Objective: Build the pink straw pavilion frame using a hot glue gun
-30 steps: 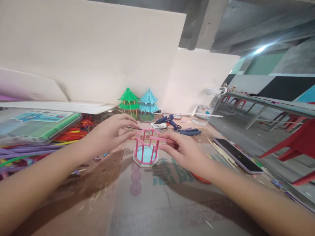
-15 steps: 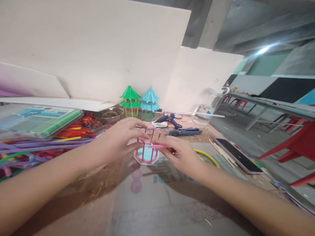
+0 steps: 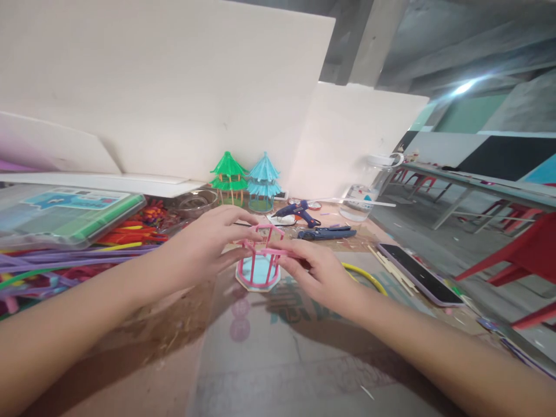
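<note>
A small pink pavilion frame [image 3: 253, 272] with thin posts stands on a light blue, many-sided base [image 3: 259, 267] with a pale edge. My left hand [image 3: 212, 240] reaches over its left side, fingers and thumb closed on the frame's upper left. From the right, my right hand [image 3: 315, 267] pinches a short pink pipe-cleaner piece [image 3: 274, 252], which lies level across the frame's near side by the tops of the posts. My fingers partly cover the frame's upper rim.
Behind stand a green model pavilion [image 3: 228, 179] and a blue one [image 3: 264, 180]. A glue gun [image 3: 299, 212], dark pliers [image 3: 326, 233], yellow loop [image 3: 369, 278] and phone [image 3: 419, 275] lie to the right. Coloured pipe cleaners [image 3: 78, 259] and a plastic case [image 3: 73, 211] fill the left. A jug [image 3: 362, 197] stands back right.
My right hand has brought the pink piece slightly up and inward, so it now lies against the frame's near upper edge. My left hand has stayed almost still at the frame.
</note>
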{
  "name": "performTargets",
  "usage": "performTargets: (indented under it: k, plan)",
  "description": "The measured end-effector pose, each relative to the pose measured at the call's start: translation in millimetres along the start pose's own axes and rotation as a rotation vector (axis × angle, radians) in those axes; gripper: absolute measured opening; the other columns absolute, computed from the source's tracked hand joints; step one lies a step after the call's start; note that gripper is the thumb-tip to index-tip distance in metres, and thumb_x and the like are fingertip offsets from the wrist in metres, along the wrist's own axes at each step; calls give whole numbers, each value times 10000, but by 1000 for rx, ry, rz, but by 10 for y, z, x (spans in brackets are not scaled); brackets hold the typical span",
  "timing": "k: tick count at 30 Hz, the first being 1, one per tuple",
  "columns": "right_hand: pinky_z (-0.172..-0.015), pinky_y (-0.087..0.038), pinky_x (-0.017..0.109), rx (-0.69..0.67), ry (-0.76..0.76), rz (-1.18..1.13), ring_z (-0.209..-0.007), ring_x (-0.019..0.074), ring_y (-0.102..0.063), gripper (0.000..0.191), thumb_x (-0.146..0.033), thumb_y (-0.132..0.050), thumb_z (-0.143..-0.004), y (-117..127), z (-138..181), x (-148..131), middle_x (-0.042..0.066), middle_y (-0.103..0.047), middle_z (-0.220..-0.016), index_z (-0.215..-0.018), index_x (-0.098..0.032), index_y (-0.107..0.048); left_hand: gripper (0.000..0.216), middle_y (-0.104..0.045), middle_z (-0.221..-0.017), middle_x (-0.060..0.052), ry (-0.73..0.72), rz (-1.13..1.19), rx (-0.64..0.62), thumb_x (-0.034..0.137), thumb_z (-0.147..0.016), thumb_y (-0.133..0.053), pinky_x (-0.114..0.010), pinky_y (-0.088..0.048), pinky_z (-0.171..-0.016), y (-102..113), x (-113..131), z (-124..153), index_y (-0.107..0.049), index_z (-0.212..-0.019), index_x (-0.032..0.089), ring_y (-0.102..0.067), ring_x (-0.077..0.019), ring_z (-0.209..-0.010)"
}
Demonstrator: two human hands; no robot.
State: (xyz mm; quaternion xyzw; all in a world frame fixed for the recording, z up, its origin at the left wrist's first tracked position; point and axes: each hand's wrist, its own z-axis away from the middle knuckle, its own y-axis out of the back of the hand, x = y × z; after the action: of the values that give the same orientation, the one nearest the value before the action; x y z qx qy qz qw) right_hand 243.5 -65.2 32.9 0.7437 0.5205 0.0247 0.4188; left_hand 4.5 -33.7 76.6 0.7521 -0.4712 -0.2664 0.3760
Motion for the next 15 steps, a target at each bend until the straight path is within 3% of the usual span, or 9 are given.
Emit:
performTargets:
  k: [4,15]
  plan:
    - [-973,-513,350,-17,44,38,-1174,189,-633,406,-119,-377,-957,7,-15,62,95,-669,-1277,-1283,-190,-609,228,-654,-1164,-119,-3,-32,19,249,-967,-505,-361,-527,-878,26,-5,-20,-680,-1101,189,-620,-216,-1064]
    - [-861,-544,297,-38,7,-43,-1002,171,-701,290,-174,-422,-968,-3,-83,17,48,-735,-1130,-1139,-232,-649,200,-681,-1126,-81,-7,-48,48,258,-965,-518,-334,-529,-869,8,9,-32,-703,-1034,225,-640,-188,-1024]
